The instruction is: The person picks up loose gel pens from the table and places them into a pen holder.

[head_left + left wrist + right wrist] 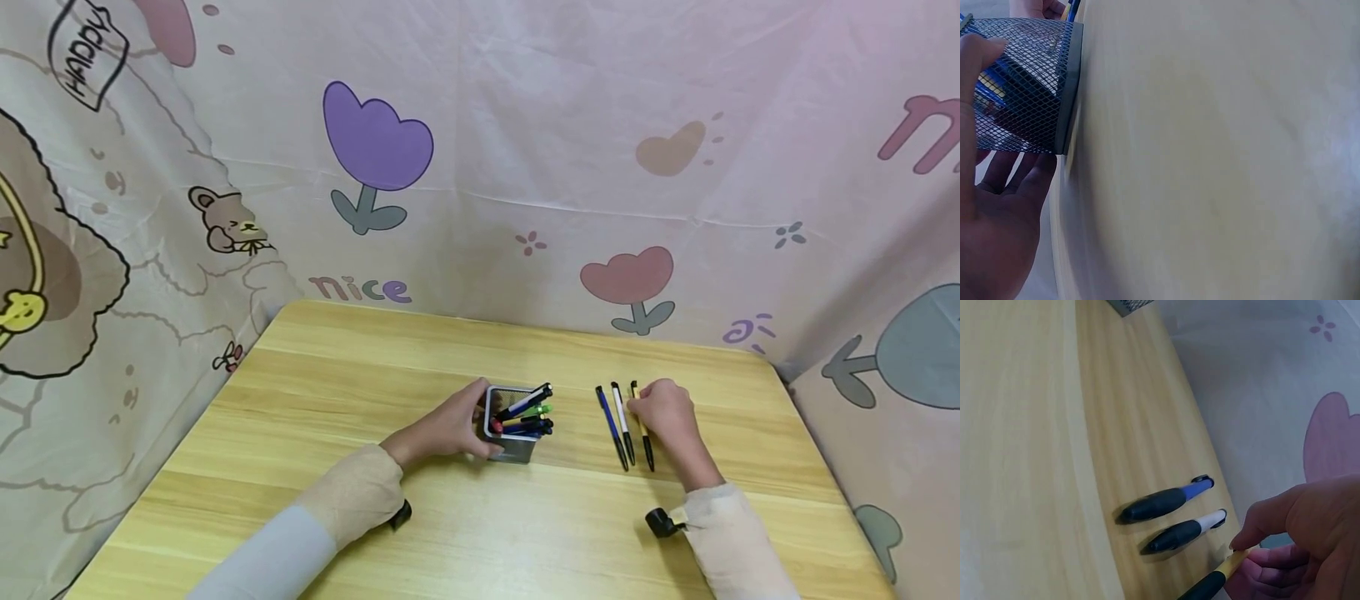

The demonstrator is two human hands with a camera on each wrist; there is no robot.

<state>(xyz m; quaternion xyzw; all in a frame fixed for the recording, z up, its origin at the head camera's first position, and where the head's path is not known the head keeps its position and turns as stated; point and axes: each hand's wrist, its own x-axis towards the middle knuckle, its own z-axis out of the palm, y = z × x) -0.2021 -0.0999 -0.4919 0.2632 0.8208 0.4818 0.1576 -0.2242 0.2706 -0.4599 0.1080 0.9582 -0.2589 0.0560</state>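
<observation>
My left hand (450,423) grips a mesh pen holder (516,450) from its left side, thumb on the near wall and fingers behind. Several pens (525,415) lean in it toward the right. In the left wrist view the holder's mesh wall (1029,81) stands at the table, the thumb across it. My right hand (666,408) pinches a yellow pen (1230,565) with a black grip between thumb and fingers. Left of that pen a white pen (619,408) and a blue pen (607,417) lie side by side on the table, black tips toward me.
A wood-grain table (337,358) carries everything. Behind it and at both sides hangs a printed cloth (510,167) with flowers and bears. A small black device (663,522) sits at the right wrist, another black device (401,515) at the left wrist.
</observation>
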